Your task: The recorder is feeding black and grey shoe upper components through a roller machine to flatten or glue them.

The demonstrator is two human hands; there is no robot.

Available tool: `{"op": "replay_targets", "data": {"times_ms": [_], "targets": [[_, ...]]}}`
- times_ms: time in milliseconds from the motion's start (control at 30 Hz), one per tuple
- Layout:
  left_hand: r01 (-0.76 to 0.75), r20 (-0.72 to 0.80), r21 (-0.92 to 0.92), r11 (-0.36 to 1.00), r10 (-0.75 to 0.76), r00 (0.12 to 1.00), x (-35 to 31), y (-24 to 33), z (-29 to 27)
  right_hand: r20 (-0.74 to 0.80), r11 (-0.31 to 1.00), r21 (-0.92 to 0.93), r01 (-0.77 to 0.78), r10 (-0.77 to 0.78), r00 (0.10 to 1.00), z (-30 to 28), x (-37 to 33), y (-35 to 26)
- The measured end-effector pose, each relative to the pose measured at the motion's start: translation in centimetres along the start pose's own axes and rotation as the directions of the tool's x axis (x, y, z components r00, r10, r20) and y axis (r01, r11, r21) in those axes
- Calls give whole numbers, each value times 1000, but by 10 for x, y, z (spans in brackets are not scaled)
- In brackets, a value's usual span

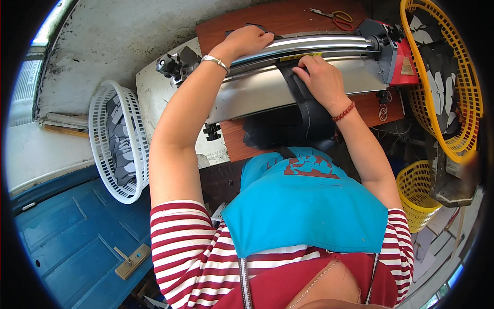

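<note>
In front of me lies a bench machine with a long silver roller [314, 45] and a metal feed plate [252, 90]. A black strip of material [303, 100] runs over the plate up to the roller, its lower part hanging in a dark bundle [272, 129] off the near edge. My right hand [321, 80] is closed at the strip's right edge, thumb and fingers pinching it just short of the roller. My left hand [249, 40] reaches over the roller to the far side with fingers curled; a dark edge shows beyond it, and what the fingers hold is hidden.
A white basket [136, 139] of dark cut pieces stands at left, a yellow basket [411, 46] of similar pieces at right. Scissors [339, 19] lie on the brown tabletop [288, 20] behind. Another yellow basket [419, 198] sits lower right, a blue door [67, 226] lower left.
</note>
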State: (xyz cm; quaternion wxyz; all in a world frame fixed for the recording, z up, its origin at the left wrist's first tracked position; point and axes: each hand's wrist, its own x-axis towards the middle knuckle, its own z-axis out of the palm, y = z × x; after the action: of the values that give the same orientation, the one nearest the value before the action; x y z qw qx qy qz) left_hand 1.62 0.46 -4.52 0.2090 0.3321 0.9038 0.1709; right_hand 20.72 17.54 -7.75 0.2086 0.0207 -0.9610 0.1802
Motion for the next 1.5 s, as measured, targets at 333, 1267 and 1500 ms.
{"op": "replay_targets", "data": {"times_ms": [333, 1267, 1500], "targets": [[20, -231, -598, 801, -196, 953, 29, -49, -27, 338, 866, 404, 294, -440, 832, 14, -119, -14], [-179, -600, -284, 942, -30, 799, -32, -8, -51, 200, 859, 104, 501, -511, 836, 91, -141, 22], [-22, -442, -376, 926, -159, 883, -33, -10, -43, 529, 903, 207, 376, -426, 734, 60, -149, 26]]}}
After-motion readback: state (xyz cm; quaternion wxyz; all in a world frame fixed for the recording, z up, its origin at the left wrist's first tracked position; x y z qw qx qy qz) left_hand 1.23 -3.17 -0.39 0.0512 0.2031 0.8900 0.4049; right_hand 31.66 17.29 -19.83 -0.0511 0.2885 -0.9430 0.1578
